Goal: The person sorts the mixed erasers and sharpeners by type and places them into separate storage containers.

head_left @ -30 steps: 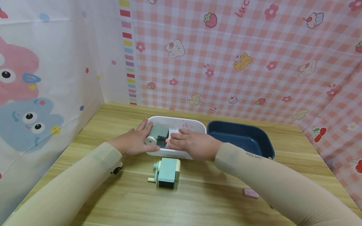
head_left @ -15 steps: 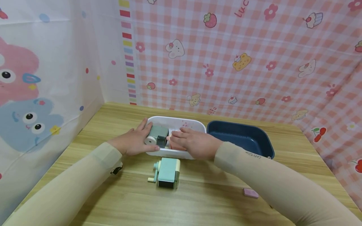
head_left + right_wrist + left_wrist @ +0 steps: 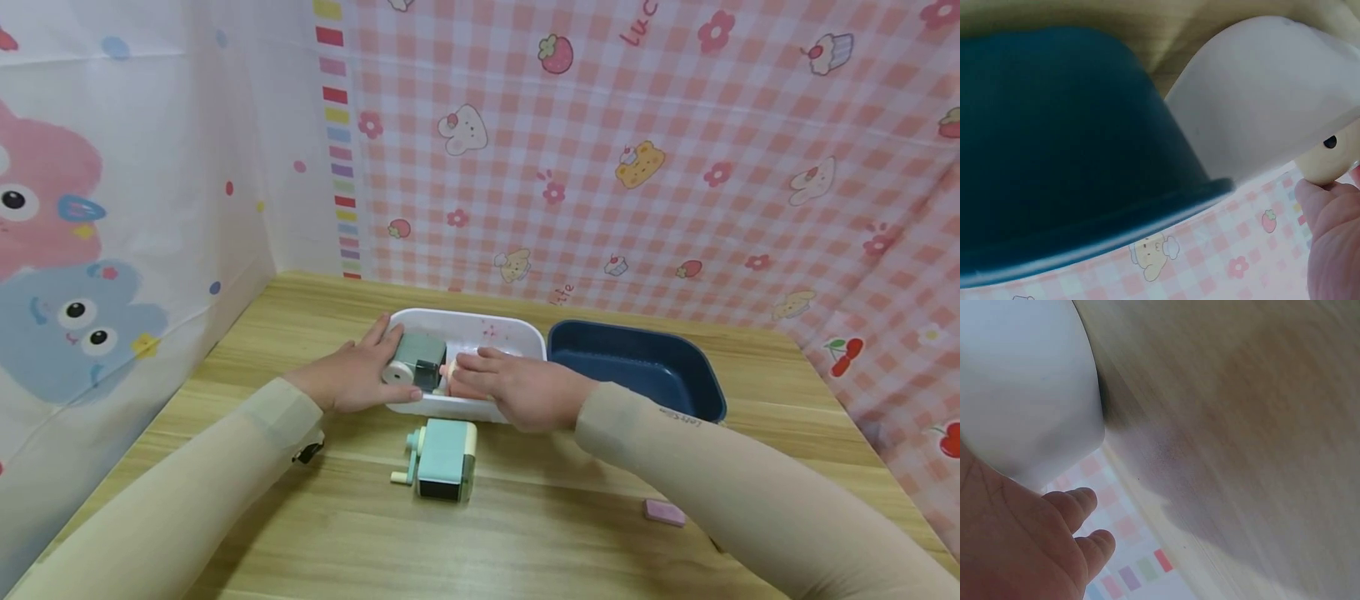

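At the left end of a white bin (image 3: 517, 329), my left hand (image 3: 348, 377) rests with fingers spread along the rim and thumb over the front edge. Close by that thumb, a grey-green crank pencil sharpener (image 3: 422, 350) lies inside the bin. My right hand (image 3: 536, 387) reaches over the front rim, its extended fingers on top of a pink pencil sharpener (image 3: 467, 388); its thumb is hidden. The right wrist view shows that sharpener's round cream face (image 3: 1329, 159) with a dark hole, fingertips at its edge. On the left wrist side, fingers (image 3: 1079, 506) show beside the bin wall.
A mint-green crank pencil sharpener (image 3: 444, 458) stands on the wooden table (image 3: 337, 533) in front of the bin. Right of the bin is a dark blue bin (image 3: 637, 367). A small pink eraser-like block (image 3: 664, 512) lies near the right forearm. Printed cloths hang behind and at the sides.
My right hand shifts slightly to the right and toward me, its fingers still over the pink pencil sharpener. The left hand and the mint-green sharpener stay in place.
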`<state>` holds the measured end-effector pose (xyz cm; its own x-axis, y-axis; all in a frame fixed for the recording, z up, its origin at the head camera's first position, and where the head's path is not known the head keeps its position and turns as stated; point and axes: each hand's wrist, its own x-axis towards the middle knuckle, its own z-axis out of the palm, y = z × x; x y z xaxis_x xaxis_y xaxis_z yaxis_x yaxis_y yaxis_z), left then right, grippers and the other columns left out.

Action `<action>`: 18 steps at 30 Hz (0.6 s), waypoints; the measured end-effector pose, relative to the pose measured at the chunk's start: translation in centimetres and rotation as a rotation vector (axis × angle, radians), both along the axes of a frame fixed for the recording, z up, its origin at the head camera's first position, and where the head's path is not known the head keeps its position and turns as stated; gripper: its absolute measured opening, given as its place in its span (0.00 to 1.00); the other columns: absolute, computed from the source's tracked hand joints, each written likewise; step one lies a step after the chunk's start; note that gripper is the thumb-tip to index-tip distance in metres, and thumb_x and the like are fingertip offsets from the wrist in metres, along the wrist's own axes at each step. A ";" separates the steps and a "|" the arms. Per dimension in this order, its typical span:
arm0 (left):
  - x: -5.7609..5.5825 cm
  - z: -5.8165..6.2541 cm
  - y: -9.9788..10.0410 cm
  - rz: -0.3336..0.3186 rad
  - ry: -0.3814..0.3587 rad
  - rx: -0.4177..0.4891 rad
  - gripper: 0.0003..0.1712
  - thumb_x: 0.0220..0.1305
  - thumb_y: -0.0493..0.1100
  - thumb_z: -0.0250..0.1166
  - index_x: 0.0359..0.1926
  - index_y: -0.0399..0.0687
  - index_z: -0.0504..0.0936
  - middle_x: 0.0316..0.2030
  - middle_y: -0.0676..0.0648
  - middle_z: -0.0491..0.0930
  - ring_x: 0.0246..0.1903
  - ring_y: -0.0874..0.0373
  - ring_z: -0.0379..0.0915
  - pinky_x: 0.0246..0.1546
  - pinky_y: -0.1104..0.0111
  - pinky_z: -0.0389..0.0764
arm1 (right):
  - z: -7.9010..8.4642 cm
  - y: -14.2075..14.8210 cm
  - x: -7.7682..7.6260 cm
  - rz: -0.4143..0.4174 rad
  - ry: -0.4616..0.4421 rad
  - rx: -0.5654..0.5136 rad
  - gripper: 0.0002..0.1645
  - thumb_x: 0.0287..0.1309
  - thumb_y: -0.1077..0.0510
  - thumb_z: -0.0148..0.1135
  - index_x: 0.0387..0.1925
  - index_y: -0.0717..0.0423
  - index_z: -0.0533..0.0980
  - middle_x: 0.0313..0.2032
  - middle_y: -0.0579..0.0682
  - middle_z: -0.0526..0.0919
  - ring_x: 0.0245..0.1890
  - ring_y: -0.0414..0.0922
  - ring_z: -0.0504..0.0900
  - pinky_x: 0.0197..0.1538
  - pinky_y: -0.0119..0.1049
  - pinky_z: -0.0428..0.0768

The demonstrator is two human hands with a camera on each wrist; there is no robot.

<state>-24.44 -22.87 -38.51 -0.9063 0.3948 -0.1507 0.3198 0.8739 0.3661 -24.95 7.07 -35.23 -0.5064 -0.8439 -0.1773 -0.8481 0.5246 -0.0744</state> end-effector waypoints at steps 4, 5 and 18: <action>0.0 -0.1 -0.1 0.001 0.000 -0.002 0.65 0.69 0.74 0.58 0.84 0.37 0.38 0.84 0.33 0.26 0.84 0.36 0.32 0.79 0.31 0.47 | -0.1 -0.1 0.4 0.026 -0.026 -0.035 0.35 0.81 0.61 0.40 0.83 0.38 0.58 0.84 0.44 0.55 0.84 0.54 0.55 0.81 0.51 0.63; 0.0 -0.1 -0.1 0.000 0.000 0.001 0.65 0.69 0.74 0.58 0.84 0.37 0.38 0.84 0.33 0.26 0.84 0.35 0.32 0.78 0.31 0.47 | -0.1 -0.2 0.4 0.029 -0.030 -0.039 0.34 0.82 0.61 0.39 0.83 0.38 0.58 0.84 0.44 0.55 0.84 0.54 0.54 0.82 0.50 0.62; 0.1 0.0 -0.1 -0.002 -0.001 0.001 0.65 0.70 0.73 0.58 0.84 0.37 0.37 0.84 0.33 0.26 0.84 0.35 0.33 0.78 0.31 0.46 | -0.2 -0.2 0.5 0.051 0.007 -0.055 0.34 0.81 0.60 0.40 0.83 0.42 0.58 0.83 0.46 0.56 0.84 0.56 0.51 0.83 0.51 0.57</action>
<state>-24.38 -22.94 -38.54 -0.9053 0.3971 -0.1507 0.3217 0.8727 0.3674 -24.43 6.92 -35.42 -0.4632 -0.8771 -0.1268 -0.8744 0.4757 -0.0960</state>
